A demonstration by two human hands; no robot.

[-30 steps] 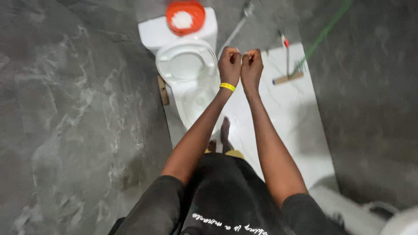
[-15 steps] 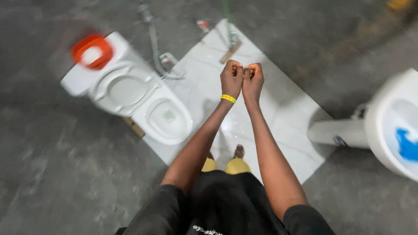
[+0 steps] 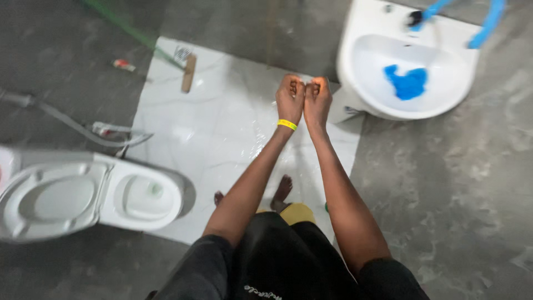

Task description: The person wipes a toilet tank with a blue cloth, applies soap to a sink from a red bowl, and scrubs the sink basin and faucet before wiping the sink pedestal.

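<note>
Both arms stretch straight out in front of the person, and the two hands meet knuckle to knuckle above a glossy white marble-look floor panel (image 3: 222, 139). The left hand (image 3: 290, 97) is curled into a tight fist, and a thin yellow wristband (image 3: 288, 124) circles the wrist just below it. The right hand (image 3: 317, 100) is likewise clenched into a fist, pressed against the left one. Nothing can be seen held inside either fist.

Taking the white ceramic washbasin (image 3: 408, 61) as the landmark: the fists hover just to the left of its rim, near it but not touching. A crumpled blue cloth (image 3: 408, 83) lies inside the basin's bowl, and a blue hose or tube (image 3: 482, 25) curves over the basin's far right corner. The white floor panel spreads out to the left of the basin and under the hands; its surface looks wet and shiny beneath them. The person's bare feet (image 3: 280, 191) stand on the panel's near edge, below and left of the basin.

Well apart from the basin, at the far left, a white ceramic toilet with its lid raised (image 3: 89, 194) sits at the panel's edge. A grey flexible hose (image 3: 72, 125) runs along the dark grey stone-look floor (image 3: 455, 183) just beyond the toilet. A wooden-headed brush with a green handle (image 3: 187, 72) lies on the panel's far side, left of the basin.
</note>
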